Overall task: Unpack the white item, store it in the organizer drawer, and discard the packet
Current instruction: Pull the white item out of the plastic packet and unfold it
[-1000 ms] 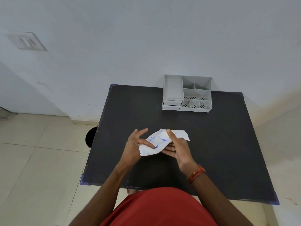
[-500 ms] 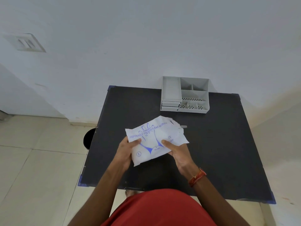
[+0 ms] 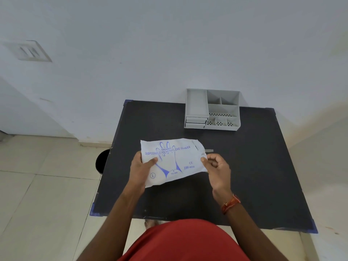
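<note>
A white packet (image 3: 172,162) printed in blue with "disposable polyethylene gloves" and a glove outline is held flat above the black table (image 3: 259,178). My left hand (image 3: 140,169) grips its left edge, thumb on top. My right hand (image 3: 216,166) pinches the packet's right edge between thumb and fingers. Its contents are hidden inside. A grey organizer (image 3: 212,110) with two shut drawers at its front left and several open compartments stands at the table's far edge against the wall.
A small grey strip (image 3: 209,151) lies on the table just beyond my right hand. A dark round bin (image 3: 102,162) sits on the tiled floor beside the table's left edge. The white wall rises right behind the organizer.
The crumpled packet has been spread out flat and lifted to face me. My right hand has shifted from the packet's underside to pinching its right edge.
</note>
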